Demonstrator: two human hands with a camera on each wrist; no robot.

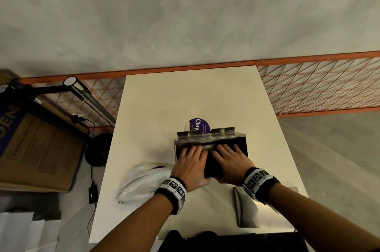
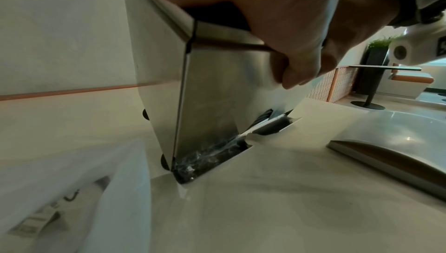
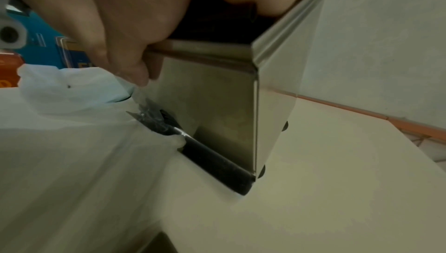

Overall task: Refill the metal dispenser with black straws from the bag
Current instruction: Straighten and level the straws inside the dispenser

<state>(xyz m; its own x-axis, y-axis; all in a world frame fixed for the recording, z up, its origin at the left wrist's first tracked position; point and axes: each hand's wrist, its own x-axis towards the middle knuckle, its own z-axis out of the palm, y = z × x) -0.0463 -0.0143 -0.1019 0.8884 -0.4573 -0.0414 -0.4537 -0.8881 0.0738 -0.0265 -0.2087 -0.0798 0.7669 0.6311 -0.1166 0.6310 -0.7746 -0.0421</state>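
Both hands, left hand and right hand, clutch a bundle of black straws, fingers spread over it, inside the open-topped metal dispenser standing on the white table; the bag lies just left.

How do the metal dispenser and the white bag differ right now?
The metal dispenser stands upright with stiff, shiny walls; the white bag lies limp and crumpled. Both hands, left hand and right hand, reach into the dispenser; neither touches the bag. Both rest on the white table.
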